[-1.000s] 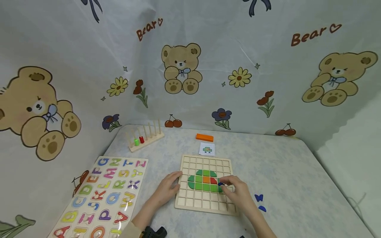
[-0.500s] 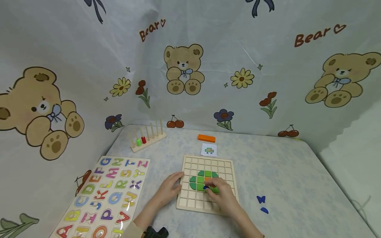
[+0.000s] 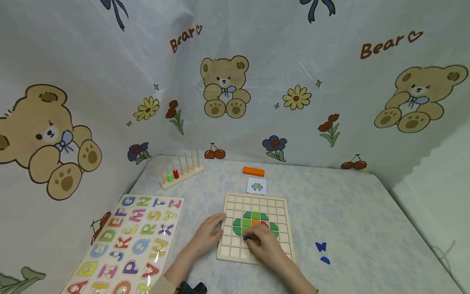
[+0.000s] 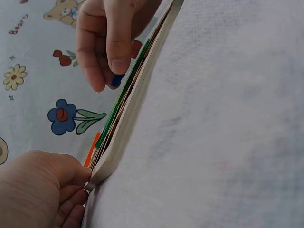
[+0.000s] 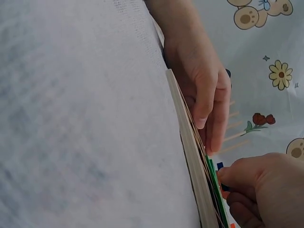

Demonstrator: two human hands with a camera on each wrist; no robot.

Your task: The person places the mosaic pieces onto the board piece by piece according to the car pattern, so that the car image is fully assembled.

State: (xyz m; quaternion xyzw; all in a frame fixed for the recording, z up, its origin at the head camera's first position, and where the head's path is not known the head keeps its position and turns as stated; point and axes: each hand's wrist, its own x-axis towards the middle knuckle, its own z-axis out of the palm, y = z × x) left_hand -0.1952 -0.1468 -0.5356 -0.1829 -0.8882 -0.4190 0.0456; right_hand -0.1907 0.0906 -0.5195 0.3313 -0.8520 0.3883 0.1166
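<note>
The square wooden grid board (image 3: 235,250) lies on the table, with green, orange and red tiles set in its middle as a rounded shape. My left hand (image 3: 208,233) rests at the board's left edge, thumb and forefinger tips touching the rim. Over the board, my right hand (image 3: 266,245) pinches a small dark blue tile (image 3: 246,238) between thumb and fingers, right at the lower edge of the green tiles (image 3: 237,230). In the left wrist view the blue tile (image 4: 117,80) shows under the thumb tip. The right hand covers part of the coloured shape.
Loose blue tiles (image 3: 325,260) lie right of the board. Behind it are a small picture card (image 3: 256,186) and an orange block (image 3: 253,171). A letter puzzle board (image 3: 125,234) lies at left. A peg stand (image 3: 183,177) with green and red beads stands at back left.
My right hand has moved left across the board with the blue tile, from the right side of the coloured shape to its lower left. My left hand stays at the board's edge.
</note>
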